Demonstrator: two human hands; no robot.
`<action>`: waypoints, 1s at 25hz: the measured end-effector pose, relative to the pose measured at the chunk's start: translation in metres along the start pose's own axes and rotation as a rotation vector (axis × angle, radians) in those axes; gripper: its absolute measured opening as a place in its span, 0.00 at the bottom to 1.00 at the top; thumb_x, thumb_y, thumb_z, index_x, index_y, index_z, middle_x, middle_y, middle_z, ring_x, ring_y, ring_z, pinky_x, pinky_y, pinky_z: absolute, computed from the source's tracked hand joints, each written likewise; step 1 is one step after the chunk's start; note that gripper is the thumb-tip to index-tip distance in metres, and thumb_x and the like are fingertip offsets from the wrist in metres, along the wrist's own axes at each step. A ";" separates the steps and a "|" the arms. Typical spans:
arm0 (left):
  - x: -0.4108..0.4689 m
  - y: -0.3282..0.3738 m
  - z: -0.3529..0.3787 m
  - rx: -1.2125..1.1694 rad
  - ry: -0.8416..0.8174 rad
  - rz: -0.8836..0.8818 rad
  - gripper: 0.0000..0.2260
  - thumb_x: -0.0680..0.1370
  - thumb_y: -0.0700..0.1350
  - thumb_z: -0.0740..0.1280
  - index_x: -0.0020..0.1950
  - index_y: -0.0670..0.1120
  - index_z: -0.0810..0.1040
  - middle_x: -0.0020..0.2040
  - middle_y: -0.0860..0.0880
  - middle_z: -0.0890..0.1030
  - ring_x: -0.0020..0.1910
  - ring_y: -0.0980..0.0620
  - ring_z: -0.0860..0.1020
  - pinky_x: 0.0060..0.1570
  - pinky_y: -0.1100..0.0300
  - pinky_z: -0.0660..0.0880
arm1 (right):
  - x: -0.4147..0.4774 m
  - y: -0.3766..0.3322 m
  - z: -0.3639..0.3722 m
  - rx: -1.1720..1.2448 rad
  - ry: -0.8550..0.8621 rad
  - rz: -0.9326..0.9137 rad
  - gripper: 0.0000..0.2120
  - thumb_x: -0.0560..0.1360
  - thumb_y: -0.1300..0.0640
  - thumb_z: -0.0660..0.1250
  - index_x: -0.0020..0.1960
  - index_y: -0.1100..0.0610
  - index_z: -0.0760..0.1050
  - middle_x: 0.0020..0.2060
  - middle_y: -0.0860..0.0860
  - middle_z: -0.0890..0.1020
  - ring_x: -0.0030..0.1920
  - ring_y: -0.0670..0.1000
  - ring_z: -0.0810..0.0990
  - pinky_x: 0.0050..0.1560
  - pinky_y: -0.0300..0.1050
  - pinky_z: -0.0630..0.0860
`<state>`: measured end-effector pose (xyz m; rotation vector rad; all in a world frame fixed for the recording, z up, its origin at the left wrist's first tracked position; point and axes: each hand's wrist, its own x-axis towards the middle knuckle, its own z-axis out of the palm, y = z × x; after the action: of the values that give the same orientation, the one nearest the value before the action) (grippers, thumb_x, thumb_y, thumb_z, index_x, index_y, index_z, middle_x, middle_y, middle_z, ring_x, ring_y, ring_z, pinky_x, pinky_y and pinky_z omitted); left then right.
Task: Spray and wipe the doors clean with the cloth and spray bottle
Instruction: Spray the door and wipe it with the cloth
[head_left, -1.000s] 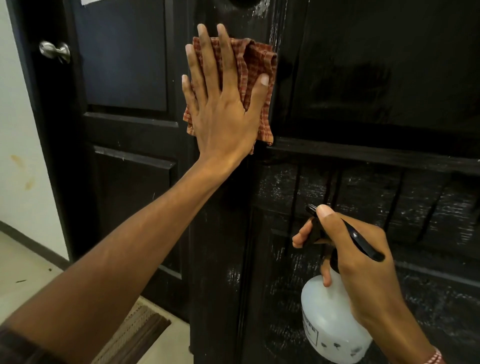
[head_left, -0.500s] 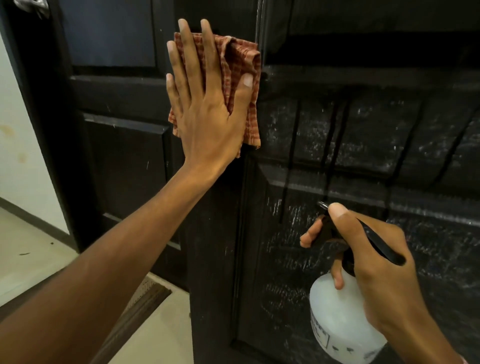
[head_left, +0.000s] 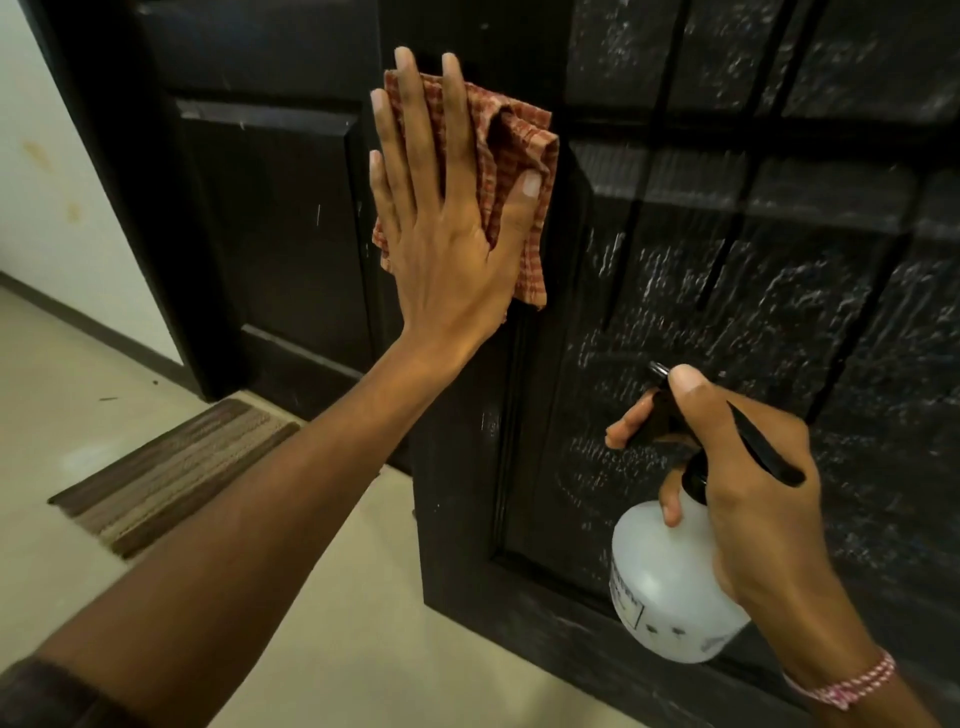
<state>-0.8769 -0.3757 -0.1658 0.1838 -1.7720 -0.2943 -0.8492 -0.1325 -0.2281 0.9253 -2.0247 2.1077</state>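
1. My left hand (head_left: 447, 228) lies flat, fingers straight, pressing the folded red-checked cotton cloth (head_left: 524, 140) onto the glossy black panelled wooden door (head_left: 727, 291), near its left edge.
2. Right hand (head_left: 753, 499) is curled round the neck of the white translucent plastic spray bottle (head_left: 670, 587), low beside the door.
3. I judge the cloth soft and prone to bunching: keep the palm on it. Bottle light, maybe slick: grip the neck.
4. Door wet, streaked; striped brown mat (head_left: 176, 467) on pale floor (head_left: 363, 597), left.

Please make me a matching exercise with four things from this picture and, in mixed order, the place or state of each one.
Things:
1 cloth
2 spray bottle
3 door
4 mat

Places or states:
a lies on the floor
b gripped by the right hand
c wet and streaked
d pressed under the left hand

Pairs: 1-d, 2-b, 3-c, 4-a
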 end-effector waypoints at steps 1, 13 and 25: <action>-0.012 -0.003 0.002 0.001 -0.004 -0.009 0.40 0.82 0.63 0.53 0.83 0.35 0.54 0.83 0.30 0.50 0.83 0.31 0.46 0.80 0.34 0.43 | -0.001 0.006 0.001 0.002 0.001 0.007 0.22 0.83 0.47 0.63 0.42 0.62 0.84 0.41 0.59 0.87 0.45 0.58 0.87 0.23 0.43 0.72; -0.159 -0.043 0.028 0.029 -0.126 -0.139 0.42 0.82 0.67 0.50 0.83 0.35 0.50 0.82 0.29 0.49 0.83 0.29 0.45 0.81 0.35 0.41 | -0.023 0.069 0.012 -0.040 -0.013 0.078 0.21 0.84 0.48 0.62 0.44 0.62 0.84 0.42 0.58 0.88 0.46 0.60 0.87 0.24 0.45 0.72; -0.324 -0.090 0.054 0.034 -0.256 -0.307 0.39 0.82 0.70 0.47 0.83 0.53 0.31 0.82 0.52 0.29 0.83 0.43 0.35 0.81 0.35 0.42 | -0.068 0.136 0.005 -0.120 -0.030 0.220 0.21 0.83 0.48 0.60 0.44 0.62 0.83 0.42 0.57 0.88 0.43 0.56 0.87 0.23 0.44 0.73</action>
<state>-0.8613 -0.3654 -0.5060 0.4618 -2.0028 -0.5271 -0.8533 -0.1308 -0.3801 0.7522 -2.3359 2.0546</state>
